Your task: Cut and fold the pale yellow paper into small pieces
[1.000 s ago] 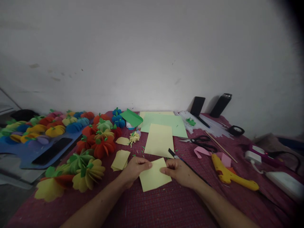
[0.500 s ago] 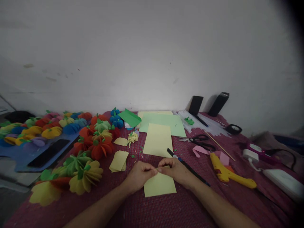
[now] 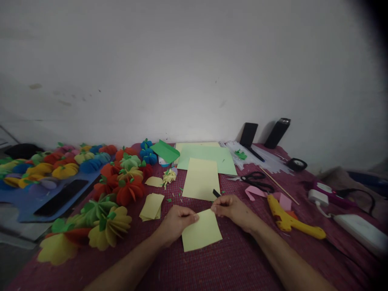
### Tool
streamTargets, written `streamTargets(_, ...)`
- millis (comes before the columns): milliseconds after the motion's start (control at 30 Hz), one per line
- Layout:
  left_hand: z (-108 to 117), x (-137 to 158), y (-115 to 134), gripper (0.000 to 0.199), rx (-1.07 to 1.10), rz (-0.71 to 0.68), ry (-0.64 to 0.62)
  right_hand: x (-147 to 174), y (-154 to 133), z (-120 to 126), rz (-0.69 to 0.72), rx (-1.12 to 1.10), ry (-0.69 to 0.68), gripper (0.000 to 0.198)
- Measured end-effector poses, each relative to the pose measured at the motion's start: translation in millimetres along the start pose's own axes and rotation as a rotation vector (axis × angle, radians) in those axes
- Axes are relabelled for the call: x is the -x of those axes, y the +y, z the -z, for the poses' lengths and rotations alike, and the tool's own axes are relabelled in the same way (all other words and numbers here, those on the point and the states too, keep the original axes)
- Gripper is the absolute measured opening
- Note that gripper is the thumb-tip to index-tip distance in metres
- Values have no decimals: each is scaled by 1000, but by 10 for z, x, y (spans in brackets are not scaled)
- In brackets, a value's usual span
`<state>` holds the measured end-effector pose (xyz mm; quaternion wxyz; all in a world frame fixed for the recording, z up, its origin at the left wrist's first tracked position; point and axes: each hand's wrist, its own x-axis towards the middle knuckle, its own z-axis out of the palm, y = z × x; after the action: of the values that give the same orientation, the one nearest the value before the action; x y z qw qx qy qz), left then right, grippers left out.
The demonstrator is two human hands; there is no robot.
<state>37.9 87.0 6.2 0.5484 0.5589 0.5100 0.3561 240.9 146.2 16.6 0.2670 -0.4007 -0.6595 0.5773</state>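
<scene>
A pale yellow sheet of paper (image 3: 201,233) lies low in front of me on the cloth. My left hand (image 3: 178,224) has its thumb on top of the sheet's upper left edge, with the fingers curled under. At the upper right corner, my right hand (image 3: 233,209) pinches the same sheet between thumb and fingertips. Behind that hand pokes the end of a slim black tool (image 3: 216,193); the rest is hidden. Just beyond lies a larger yellow sheet (image 3: 200,178). Left of my left hand sits a stack of small yellow paper pieces (image 3: 151,206).
Many colourful paper pumpkins (image 3: 130,190) crowd the left, near a black phone (image 3: 62,197). On the right are black-handled scissors (image 3: 254,176), a yellow glue gun (image 3: 280,218), a wooden stick (image 3: 280,186) and a white power strip (image 3: 360,233). Green sheets (image 3: 226,159) lie near the wall.
My hands, close together at the paper's top edge before, have moved apart. The right hand shifted right and up to the corner, now covering most of the black tool. The sheet has tilted slightly.
</scene>
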Motion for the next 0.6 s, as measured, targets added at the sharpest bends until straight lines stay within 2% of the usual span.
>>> streamTargets(133, 41, -1, -35, 30, 79, 7, 14, 17, -75, 44, 12, -27, 86, 23)
streamTargets(367, -36, -8, 0, 30, 48, 16, -4, 21, -81, -217, 14, -57, -30, 22)
streamTargets(600, -81, 3, 83, 35, -7, 11, -53, 10, 24, -250, -9, 0, -48, 23)
